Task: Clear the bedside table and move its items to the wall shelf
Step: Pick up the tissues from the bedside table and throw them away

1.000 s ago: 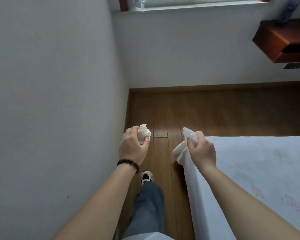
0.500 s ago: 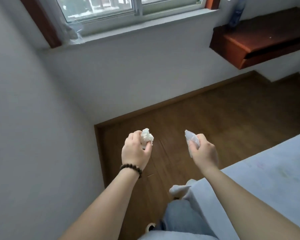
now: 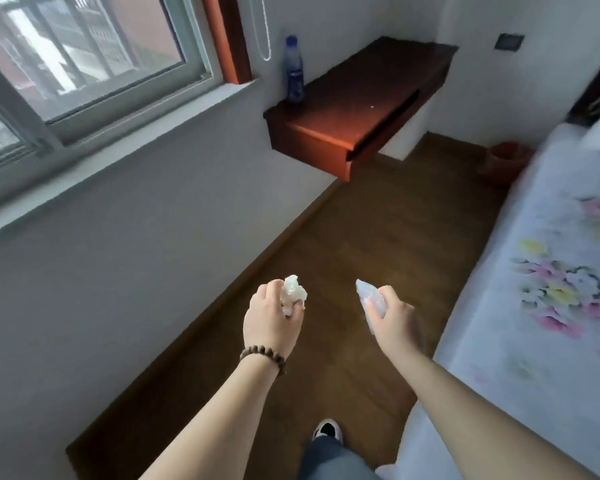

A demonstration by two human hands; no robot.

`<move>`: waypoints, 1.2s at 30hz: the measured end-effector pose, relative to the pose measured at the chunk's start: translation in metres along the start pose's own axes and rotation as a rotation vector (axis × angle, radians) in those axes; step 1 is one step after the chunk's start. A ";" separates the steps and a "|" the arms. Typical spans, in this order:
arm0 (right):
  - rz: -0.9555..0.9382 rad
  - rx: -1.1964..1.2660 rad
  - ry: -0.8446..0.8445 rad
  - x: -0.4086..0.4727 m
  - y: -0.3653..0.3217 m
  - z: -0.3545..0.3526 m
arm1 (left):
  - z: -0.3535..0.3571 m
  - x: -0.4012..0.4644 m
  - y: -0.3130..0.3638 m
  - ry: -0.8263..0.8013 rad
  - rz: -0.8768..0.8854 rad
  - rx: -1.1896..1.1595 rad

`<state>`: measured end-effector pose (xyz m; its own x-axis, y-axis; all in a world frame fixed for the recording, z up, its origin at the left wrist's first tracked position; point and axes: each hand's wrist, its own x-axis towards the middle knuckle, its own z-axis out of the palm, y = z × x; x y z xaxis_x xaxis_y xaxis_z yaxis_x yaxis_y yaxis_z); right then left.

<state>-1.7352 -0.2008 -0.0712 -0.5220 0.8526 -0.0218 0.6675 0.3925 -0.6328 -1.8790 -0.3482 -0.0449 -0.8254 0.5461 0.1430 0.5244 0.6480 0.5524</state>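
Fingers (image 3: pixel 293 308) of the left hand (image 3: pixel 271 322) curl tight around a crumpled white tissue (image 3: pixel 292 295), hiding its lower half; only the top pokes out above the knuckles. The right hand (image 3: pixel 394 318) pinches a small clear plastic packet (image 3: pixel 369 299), whose contents are too blurred to make out. Both forearms reach forward at about the same height over the wooden floor (image 3: pixel 378 237), the hands apart, a beaded bracelet (image 3: pixel 264 355) on the left wrist. Ahead, the reddish wall shelf (image 3: pixel 361 109) juts from the wall beside the window (image 3: pixel 84 57), with a blue-labelled bottle (image 3: pixel 293 76) standing at its near corner. A floral-sheeted bed (image 3: pixel 551 271) runs along the right, partly cut off, with a reddish bin (image 3: pixel 503 161), smeared, beyond it.
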 end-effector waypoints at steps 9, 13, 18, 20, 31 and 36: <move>0.225 -0.025 0.274 0.143 0.043 -0.067 | 0.098 0.156 0.125 -0.167 0.278 -0.065; 0.295 -0.044 0.362 0.199 0.068 -0.089 | 0.144 0.210 0.172 -0.226 0.351 -0.081; 0.370 -0.064 0.441 0.291 0.111 -0.106 | 0.215 0.289 0.226 -0.275 0.432 -0.103; 0.394 -0.057 0.458 0.339 0.130 -0.115 | 0.246 0.331 0.252 -0.283 0.451 -0.112; 0.458 -0.121 0.556 0.594 0.189 -0.226 | 0.378 0.547 0.434 -0.412 0.465 -0.142; 0.482 -0.087 0.563 0.682 0.231 -0.260 | 0.441 0.610 0.501 -0.442 0.494 -0.162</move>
<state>-1.7991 0.5606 -0.0313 0.1748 0.9756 0.1330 0.8052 -0.0639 -0.5895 -2.0277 0.5437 -0.0429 -0.3157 0.9455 0.0800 0.7515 0.1977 0.6294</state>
